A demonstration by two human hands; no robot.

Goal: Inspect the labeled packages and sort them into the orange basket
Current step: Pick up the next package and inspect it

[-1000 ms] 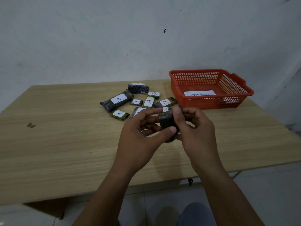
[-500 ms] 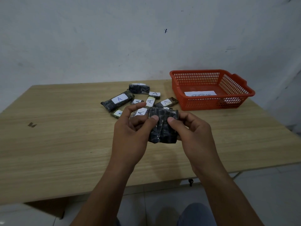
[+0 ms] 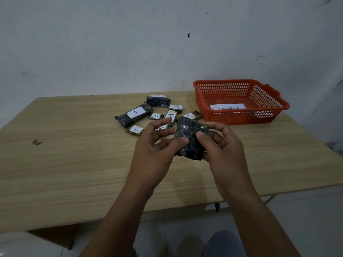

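Black-wrapped package [image 3: 189,138] pinched between left hand [image 3: 157,149] and right hand [image 3: 222,147], thumbs clamped on dark face, apparently turned for label check. Short of orange basket [image 3: 241,115], above table [image 3: 74,164]; other packages [image 3: 135,115] lie left of basket, A-labels up.

Light wood table [image 3: 74,173]: cluster of dark "A"-labeled packages [image 3: 134,115] upper centre; orange basket [image 3: 241,115] upper right, near them.

eight labelled packages [image 3: 134,115] lie on one wooden table [image 3: 74,164], a ninth dark package [image 3: 190,138] is in two hands, one orange basket [image 3: 241,115] with one paper label [image 3: 228,107].
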